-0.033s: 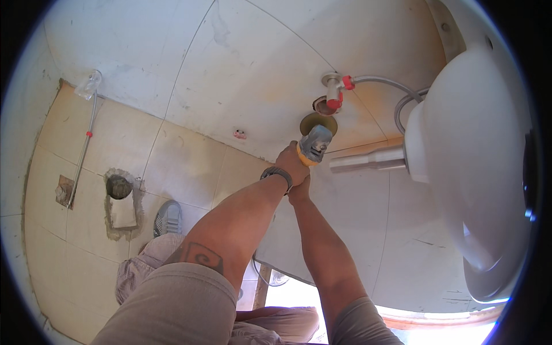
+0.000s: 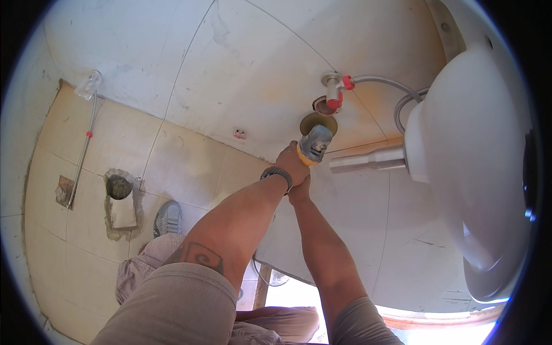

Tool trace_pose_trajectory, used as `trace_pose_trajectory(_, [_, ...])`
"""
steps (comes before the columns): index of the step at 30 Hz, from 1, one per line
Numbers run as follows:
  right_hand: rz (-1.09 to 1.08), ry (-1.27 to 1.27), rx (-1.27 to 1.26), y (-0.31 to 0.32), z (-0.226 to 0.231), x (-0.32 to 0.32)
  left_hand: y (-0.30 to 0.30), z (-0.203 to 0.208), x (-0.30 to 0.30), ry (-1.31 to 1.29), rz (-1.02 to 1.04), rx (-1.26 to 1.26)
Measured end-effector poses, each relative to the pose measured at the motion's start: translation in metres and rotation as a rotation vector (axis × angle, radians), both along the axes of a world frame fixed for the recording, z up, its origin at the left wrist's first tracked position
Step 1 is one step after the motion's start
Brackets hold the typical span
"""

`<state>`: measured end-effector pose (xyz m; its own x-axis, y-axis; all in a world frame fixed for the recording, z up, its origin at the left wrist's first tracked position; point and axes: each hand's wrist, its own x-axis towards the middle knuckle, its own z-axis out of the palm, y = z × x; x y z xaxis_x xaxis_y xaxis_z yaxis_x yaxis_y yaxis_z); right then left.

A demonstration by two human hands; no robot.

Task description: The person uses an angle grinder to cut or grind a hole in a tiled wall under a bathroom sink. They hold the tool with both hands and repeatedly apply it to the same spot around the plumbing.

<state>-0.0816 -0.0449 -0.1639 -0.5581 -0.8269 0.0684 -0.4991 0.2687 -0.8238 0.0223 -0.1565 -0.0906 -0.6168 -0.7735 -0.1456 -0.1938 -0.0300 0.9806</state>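
At far left, a clear wrap covers the top of a grey tube with 1 red band. Beside it is a square recess with a rough lump in it. Next, a round floor hole shows a dim grey inside, with a white block at its edge. A shoe stands near. The left hand is wrapped around the grinder; the right hand is just behind, its fingers hidden, so I cannot tell its grip. The grinder's 1 disc sits at the wall, just below a round wall hole partly covered by a valve. At right, a metal pipe sticks out from the white basin, its inside out of view.
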Motion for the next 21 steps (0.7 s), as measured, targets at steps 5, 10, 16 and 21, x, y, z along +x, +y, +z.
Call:
trace_pose_trajectory(5, [-0.018,-0.030,-0.007,0.001,-0.004,-0.005,0.000,0.008,0.004,-0.014,-0.016,0.026])
trace_pose_trajectory(10, [-0.007,-0.137,-0.007,0.002,-0.004,-0.009,-0.003,0.014,0.006,-0.022,-0.072,0.098])
trace_pose_trajectory(16, [0.029,-0.211,-0.073,0.003,-0.009,-0.011,0.001,0.008,0.002,-0.009,0.003,0.033])
trace_pose_trajectory(21, [-0.002,-0.312,-0.054,0.001,-0.005,-0.010,0.000,0.007,0.002,0.003,-0.007,0.027])
